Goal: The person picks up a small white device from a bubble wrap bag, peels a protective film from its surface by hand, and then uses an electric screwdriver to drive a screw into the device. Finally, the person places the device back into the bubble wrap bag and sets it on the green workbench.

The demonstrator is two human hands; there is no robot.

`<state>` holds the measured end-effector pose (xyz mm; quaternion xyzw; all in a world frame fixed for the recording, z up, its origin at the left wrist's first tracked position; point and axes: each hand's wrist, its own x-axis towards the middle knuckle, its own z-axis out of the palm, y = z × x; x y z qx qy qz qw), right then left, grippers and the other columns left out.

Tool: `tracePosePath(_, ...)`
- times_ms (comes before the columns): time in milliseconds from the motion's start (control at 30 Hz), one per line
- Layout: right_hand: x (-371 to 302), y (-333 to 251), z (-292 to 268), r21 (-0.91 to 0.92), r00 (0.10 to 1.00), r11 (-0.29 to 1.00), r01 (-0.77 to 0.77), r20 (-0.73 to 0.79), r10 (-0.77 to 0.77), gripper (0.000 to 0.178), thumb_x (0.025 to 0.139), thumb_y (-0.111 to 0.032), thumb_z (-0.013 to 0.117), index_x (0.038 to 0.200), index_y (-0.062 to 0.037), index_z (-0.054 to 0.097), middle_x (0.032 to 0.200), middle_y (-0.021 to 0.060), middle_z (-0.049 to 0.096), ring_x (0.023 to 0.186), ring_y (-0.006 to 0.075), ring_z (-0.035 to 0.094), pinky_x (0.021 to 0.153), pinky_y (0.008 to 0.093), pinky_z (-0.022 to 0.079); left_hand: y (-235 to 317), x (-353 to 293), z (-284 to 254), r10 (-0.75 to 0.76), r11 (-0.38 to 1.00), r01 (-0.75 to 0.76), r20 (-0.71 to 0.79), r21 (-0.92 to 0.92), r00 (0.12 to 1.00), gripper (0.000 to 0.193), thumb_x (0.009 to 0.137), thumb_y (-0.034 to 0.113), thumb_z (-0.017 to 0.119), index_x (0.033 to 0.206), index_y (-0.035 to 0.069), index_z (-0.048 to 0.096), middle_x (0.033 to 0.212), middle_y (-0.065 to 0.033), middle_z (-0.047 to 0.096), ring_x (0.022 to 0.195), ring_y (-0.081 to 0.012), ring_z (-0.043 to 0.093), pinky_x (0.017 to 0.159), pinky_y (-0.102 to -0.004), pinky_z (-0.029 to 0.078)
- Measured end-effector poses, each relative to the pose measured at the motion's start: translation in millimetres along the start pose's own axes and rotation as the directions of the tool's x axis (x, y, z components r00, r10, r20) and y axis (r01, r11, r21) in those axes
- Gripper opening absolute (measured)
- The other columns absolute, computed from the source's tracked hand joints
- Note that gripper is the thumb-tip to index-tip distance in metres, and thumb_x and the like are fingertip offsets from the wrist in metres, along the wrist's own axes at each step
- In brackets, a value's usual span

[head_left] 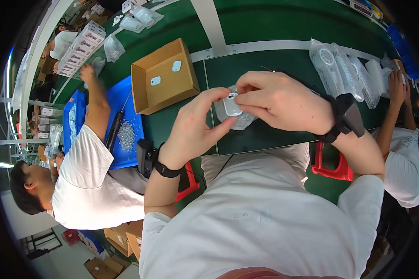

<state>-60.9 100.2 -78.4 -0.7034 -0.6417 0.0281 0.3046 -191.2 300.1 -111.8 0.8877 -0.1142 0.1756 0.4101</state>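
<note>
In front of my body, a small white rounded-rectangular plastic cover [232,107] with a dark oblong slot near its top is held between both hands. My left hand [191,122] curls around its left side, index fingertip at the top and thumb at the lower edge. My right hand [279,98] is closed at its right edge, with fingers bent and pressed against it. Beneath the cover lies clear bubble wrap [241,123] on the dark green table; what it wraps is mostly hidden. A black strap with a dark device sits on each wrist.
A shallow cardboard box [167,96] holds two similar white covers. Left of it, a blue tray [121,160] carries small screws and a black screwdriver [114,130]. Bubble-wrapped items [328,65] lie at the right. Co-workers sit on both sides, one reaching over the tray. White cartons [82,49] stand far left.
</note>
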Motion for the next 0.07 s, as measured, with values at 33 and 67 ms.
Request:
tracePosePath(33,3.8,-0.8,-3.3,-0.073,0.995,0.997,0.02,0.102,-0.012,0.026,0.086,-0.007,0.071,0.111,-0.0041,0.067,0.114,0.0125,0.066,0.094,0.0228,0.068,0.081,0.0347,0.056,-3.0,-2.5,2.9,-0.002,1.0,0.002,-0.013,-0.009,1.0,0.046,0.08,0.013,0.078,0.123,0.008,0.06,0.122,-0.0138,0.064,0.101,-0.0305,0.068,0.085,-0.0363,0.055)
tracePosePath(67,7.2,-4.0,-8.0,-0.148,0.978,0.988,0.046,0.206,-0.015,0.024,0.087,-0.009,0.071,0.11,-0.0055,0.068,0.114,0.0126,0.066,0.095,0.0232,0.068,0.082,0.036,0.056,-4.5,-5.2,6.8,-0.001,1.0,0.0,-0.028,-0.02,1.0,0.049,0.08,0.014,0.079,0.124,0.009,0.059,0.123,-0.0138,0.064,0.101,-0.03,0.068,0.086,-0.036,0.055)
